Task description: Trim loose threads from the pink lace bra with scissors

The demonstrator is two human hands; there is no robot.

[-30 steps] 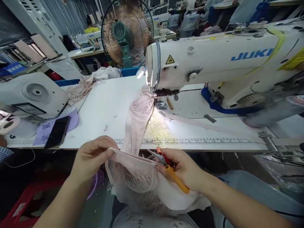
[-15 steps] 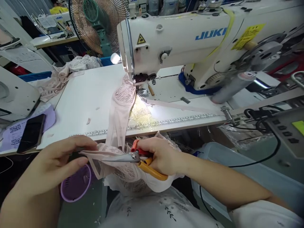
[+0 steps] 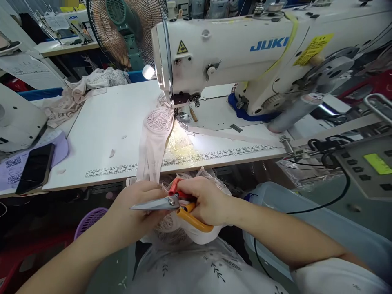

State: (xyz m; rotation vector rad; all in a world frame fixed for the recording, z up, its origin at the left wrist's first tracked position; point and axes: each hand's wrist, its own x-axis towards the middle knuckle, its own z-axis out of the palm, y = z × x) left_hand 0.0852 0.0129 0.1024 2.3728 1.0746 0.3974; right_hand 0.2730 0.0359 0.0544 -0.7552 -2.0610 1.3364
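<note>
While half a second ago it was stretched out to the left, the left hand has drawn in and now bunches the pink lace garment below the table edge. Beside it, the right hand grips the orange-handled scissors, blades shut, pointing left across the left hand.

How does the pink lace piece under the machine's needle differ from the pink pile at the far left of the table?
The lace piece lies stretched out, one end under the presser foot of the sewing machine and the other hanging over the table edge toward the left hand and right hand; the pile sits crumpled, with no hand on it. The piece is lit by the lamp; the pile is not. Both are pale pink lace.
</note>
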